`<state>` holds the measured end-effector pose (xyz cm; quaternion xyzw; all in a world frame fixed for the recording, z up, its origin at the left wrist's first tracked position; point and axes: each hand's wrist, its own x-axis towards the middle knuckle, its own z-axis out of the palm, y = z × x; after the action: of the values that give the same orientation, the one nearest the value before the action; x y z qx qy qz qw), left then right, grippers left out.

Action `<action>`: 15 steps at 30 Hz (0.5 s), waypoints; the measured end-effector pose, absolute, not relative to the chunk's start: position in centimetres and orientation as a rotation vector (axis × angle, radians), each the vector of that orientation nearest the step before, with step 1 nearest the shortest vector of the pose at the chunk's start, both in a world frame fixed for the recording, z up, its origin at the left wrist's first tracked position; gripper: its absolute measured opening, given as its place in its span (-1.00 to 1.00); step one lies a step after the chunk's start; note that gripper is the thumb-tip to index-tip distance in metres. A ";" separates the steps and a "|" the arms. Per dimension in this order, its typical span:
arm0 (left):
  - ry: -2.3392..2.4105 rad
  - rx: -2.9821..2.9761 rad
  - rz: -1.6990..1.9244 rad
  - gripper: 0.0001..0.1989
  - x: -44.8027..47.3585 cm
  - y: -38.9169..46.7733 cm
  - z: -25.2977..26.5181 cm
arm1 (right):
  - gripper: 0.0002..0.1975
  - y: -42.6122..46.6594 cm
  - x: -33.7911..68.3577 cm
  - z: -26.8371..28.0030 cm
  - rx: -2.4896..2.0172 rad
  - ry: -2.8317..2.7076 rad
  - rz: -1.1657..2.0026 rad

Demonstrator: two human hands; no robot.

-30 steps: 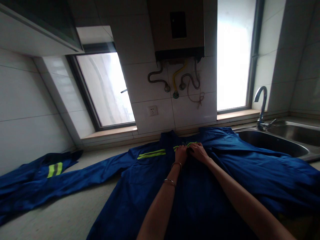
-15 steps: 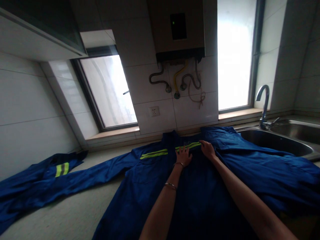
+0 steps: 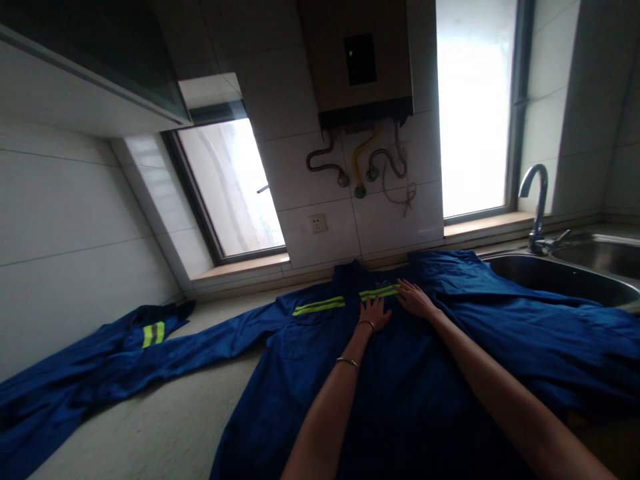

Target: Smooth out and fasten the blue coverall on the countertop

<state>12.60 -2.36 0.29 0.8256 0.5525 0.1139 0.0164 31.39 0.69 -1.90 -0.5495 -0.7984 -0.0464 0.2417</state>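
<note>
Lengthwise, the blue jacket [image 3: 305, 363] runs front-to-back on the counter [image 3: 165, 430], collar [image 3: 345, 275] toward the rear edge; yellow-green bands [image 3: 319, 306] cross its chest. Left hand [image 3: 374, 315] and right hand [image 3: 416, 299] rest splayed on it, grasping nothing.

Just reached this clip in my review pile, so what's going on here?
A person has both bare hands on a blue jacket spread over a pale counter. The left hand lies with its fingers spread, just below a yellow-green chest stripe; the right hand rests at that stripe's right end. One sleeve stretches out leftward. A sink is at the right.
</note>
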 end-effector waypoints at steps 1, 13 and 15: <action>1.705 2.572 0.429 -0.48 12.7 -2.6 0.7 | -0.53 0.6 31.2 -1.9 -1.484 -2.218 -0.089; 1.538 2.802 0.583 -0.63 -0.8 -14.4 2.9 | -0.54 1.5 30.8 -3.4 -1.641 -2.330 0.011; 1.814 2.572 0.699 -0.67 -6.5 -14.7 4.3 | -0.52 1.5 30.8 -3.4 -1.664 -2.366 -0.003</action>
<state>-6.55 -14.67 4.32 0.7972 0.5621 0.2165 -0.0410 30.77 1.48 -3.38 -0.5708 -0.8116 -0.0009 0.1243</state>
